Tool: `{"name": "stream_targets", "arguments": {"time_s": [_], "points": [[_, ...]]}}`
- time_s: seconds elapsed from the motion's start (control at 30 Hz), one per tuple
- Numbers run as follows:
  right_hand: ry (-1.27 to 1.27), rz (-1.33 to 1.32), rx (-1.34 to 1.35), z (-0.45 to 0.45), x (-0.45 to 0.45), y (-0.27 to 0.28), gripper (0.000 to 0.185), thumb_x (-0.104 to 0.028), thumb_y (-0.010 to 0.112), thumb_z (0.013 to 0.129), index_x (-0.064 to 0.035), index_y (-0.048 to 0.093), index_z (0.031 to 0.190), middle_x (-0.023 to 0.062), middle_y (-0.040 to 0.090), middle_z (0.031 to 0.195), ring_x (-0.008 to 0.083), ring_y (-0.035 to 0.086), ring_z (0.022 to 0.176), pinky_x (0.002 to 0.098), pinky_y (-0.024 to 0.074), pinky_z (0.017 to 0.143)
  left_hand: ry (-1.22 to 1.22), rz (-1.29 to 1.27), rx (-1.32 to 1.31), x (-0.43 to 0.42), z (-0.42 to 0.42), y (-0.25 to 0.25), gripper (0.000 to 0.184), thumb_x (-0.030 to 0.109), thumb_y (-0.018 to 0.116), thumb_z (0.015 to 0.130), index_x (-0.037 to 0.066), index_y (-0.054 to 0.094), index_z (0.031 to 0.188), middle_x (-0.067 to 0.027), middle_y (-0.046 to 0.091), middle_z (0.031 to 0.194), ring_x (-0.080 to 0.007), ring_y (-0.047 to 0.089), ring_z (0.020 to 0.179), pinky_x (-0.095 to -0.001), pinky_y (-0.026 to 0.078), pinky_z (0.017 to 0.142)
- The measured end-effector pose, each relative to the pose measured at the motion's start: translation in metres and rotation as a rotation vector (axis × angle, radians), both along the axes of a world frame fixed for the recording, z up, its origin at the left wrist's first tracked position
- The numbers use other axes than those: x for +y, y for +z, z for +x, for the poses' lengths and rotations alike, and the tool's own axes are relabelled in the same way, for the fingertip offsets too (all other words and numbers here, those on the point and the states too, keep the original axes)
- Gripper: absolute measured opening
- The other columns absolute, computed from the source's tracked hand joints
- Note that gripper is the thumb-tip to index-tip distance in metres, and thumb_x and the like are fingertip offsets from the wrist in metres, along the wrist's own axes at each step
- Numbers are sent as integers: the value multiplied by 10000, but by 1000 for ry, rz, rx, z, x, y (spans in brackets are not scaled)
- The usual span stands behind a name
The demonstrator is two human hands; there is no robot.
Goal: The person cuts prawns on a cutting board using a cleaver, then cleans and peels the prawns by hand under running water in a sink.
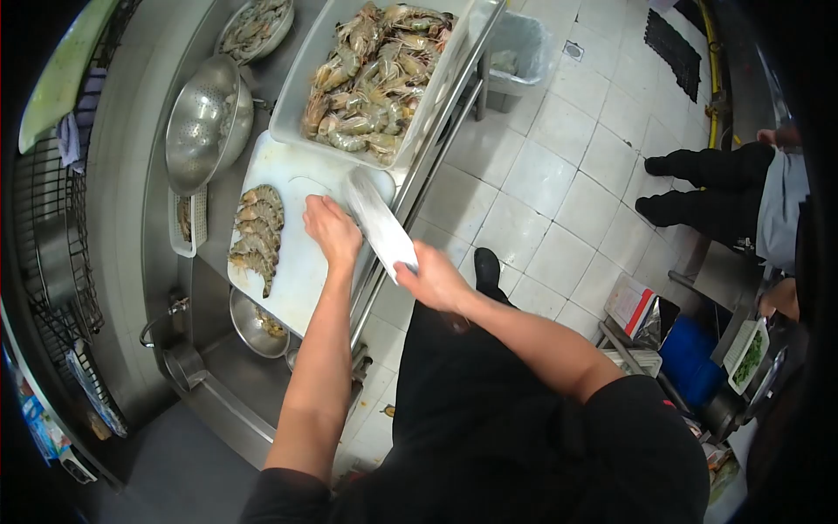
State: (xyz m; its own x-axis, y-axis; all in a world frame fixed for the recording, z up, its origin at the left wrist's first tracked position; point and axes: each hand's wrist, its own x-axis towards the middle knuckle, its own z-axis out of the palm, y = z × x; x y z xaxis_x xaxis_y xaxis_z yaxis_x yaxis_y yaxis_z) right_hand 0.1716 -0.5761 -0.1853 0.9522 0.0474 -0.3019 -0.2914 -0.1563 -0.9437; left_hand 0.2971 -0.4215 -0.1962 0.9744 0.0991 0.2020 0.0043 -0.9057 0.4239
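My right grip (432, 278) clasps a broad, blurred knife (381, 224) at the right side of the white board (301, 271). My left grip (333, 230) curls over the board; whether it pinches anything, I cannot tell. Shrimp (257, 229) lie on the board's left, more in the far tub (290, 122).

We have a steel bench (216, 253) carrying a white cutting board (301, 258), with a row of shrimp (259, 231) lying along the board's left side. At the board's far end we see a pale plastic tub (292, 132); whether its edge rests on the board, we cannot tell. Towards the wall we make out a perforated colander (205, 122), a white basket (201, 223) and, farther along, a metal bowl (267, 52).
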Motion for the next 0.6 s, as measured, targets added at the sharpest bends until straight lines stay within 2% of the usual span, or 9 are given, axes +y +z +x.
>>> {"name": "stream_targets", "arguments": {"time_s": [0.1,0.23,0.33,0.4,0.53,0.6], "points": [[29,30,12,-24,-2,-9,344,-240,618,897,87,545,976,289,653,782,469,653,768,481,519,704,16,11,2,1,1,-4,159,133,431,997,-2,471,924,-227,563,865,-429,497,890,-530,366,810],[51,11,86,21,0,7,361,-254,622,890,87,552,986,294,655,799,463,659,784,473,525,716,29,-6,22,0,1,-1,157,132,428,995,-3,468,924,-227,563,867,-429,496,890,-534,364,808],[-70,96,-22,-12,14,-13,379,-252,620,888,101,556,1013,293,662,826,454,666,784,475,528,725,21,-9,18,2,-1,-1,150,131,428,994,-3,465,936,-227,565,873,-428,497,893,-535,364,810],[-40,82,15,-29,13,-12,385,-252,621,893,110,552,1003,306,655,818,456,665,782,479,528,725,20,-4,21,2,-2,-2,145,129,429,994,-3,463,945,-227,567,884,-425,499,901,-535,363,819],[-32,22,95,12,20,4,372,-257,629,891,97,548,971,327,649,818,474,662,808,472,541,720,22,21,18,2,-2,-4,141,124,429,991,-5,463,945,-226,568,898,-421,500,911,-527,362,830],[-56,24,83,3,24,1,364,-254,627,891,93,545,964,326,650,811,478,659,806,474,542,710,36,22,-29,3,-2,-6,169,153,423,994,-3,460,938,-246,571,858,-436,515,883,-542,380,801]]}}
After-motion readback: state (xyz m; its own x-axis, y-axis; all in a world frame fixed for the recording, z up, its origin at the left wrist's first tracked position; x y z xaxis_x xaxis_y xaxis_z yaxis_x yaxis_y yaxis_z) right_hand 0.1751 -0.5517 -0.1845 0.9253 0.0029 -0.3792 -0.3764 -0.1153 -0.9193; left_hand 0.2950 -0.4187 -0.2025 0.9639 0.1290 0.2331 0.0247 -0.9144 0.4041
